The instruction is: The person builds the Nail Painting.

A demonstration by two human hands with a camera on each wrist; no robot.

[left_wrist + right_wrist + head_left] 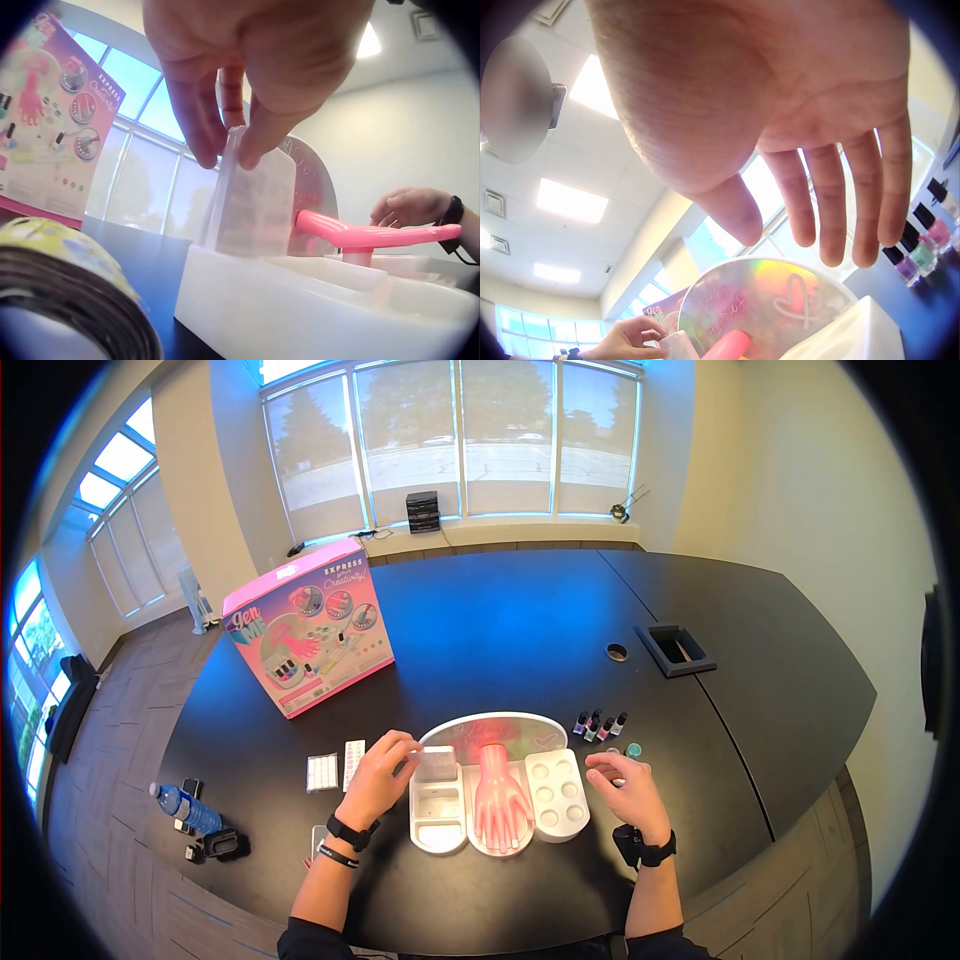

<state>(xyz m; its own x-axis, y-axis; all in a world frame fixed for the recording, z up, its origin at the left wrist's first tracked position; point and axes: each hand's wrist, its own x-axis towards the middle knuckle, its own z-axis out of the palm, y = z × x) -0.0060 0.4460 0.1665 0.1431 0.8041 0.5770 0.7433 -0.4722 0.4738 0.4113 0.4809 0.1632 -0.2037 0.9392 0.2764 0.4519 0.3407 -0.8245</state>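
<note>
My left hand (378, 775) pinches the top edge of a translucent plastic case (259, 206) between thumb and fingers. The case stands upright in the back left compartment of a white manicure stand (255, 315). A pink model hand (500, 800) lies palm down in the middle of the stand, before a shiny rounded back panel (739, 296) with a heart on it. Off the stand's right side, my right hand (632, 795) is raised with fingers relaxed, holding nothing. It is near the round-welled section (560, 830) of the stand.
Several small nail polish bottles (602, 730) and a teal pot (634, 750) stand right of the stand. White sheets (322, 773) lie to its left. A pink product box (310, 630) stands at the back left. A water bottle (188, 810) lies near the left edge.
</note>
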